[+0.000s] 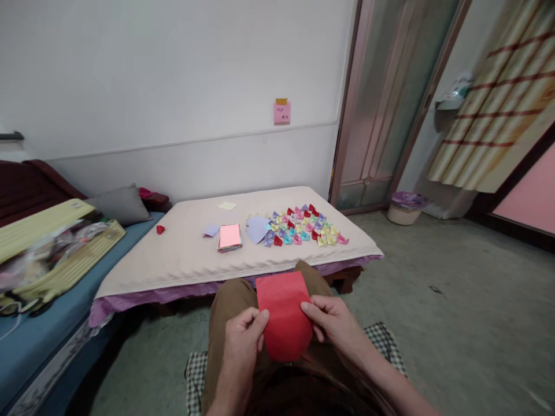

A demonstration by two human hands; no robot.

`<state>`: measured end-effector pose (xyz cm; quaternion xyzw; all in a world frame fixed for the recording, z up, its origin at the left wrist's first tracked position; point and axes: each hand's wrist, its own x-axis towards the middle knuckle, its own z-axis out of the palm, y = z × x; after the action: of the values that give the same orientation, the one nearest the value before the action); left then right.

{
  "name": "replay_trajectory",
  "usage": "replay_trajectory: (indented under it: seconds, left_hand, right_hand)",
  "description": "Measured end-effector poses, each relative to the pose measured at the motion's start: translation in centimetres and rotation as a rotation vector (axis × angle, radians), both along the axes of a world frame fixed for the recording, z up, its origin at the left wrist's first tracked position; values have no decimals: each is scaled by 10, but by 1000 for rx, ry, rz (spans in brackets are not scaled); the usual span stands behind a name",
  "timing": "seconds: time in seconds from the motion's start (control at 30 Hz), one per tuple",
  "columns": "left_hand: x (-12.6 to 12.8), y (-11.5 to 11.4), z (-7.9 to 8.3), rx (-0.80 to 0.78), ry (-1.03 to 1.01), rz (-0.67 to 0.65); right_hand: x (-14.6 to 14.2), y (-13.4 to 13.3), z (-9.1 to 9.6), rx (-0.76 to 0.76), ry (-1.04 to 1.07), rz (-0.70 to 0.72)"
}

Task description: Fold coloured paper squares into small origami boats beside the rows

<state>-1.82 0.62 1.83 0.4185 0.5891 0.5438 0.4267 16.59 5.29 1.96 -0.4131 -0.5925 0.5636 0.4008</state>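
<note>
A red sheet of paper [284, 312] is held over my lap, curved at its near end. My left hand [243, 341] pinches its left edge with thumb and fingers closed. My right hand [332, 320] pinches its right edge the same way. Ahead, on the low table [173, 260] with a beige cover, lie several small folded paper pieces [303, 228] in many colours, a stack of coloured paper sheets [229, 237] with pink on top, and a lilac sheet [256, 228].
A small red folded piece [160, 229] lies alone at the table's left. A blue couch [39, 329] with a yellow bag [52, 248] and grey pillow [119, 203] stands left. A lined bin [405, 207] sits by the door at right.
</note>
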Motion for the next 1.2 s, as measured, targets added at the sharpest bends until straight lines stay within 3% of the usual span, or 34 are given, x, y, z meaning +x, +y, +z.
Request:
replay_trajectory:
  seconds: [0.37, 0.7, 0.9, 1.03, 1.2]
  left_hand:
    - [-1, 4, -9, 5, -40, 0]
    - [0, 1, -8, 19, -89, -25]
    - [-6, -3, 1, 229, -32, -73]
    - [-10, -8, 9, 448, 99, -107]
    - [-11, -18, 17, 528, 271, -134]
  right_hand:
    - [0, -3, 14, -19, 38, -28]
    - [-2, -1, 9, -44, 120, -49]
    - [5, -5, 21, -23, 230, 13]
    - [10, -8, 27, 119, 235, 11]
    - [14, -10, 30, 302, 210, 20]
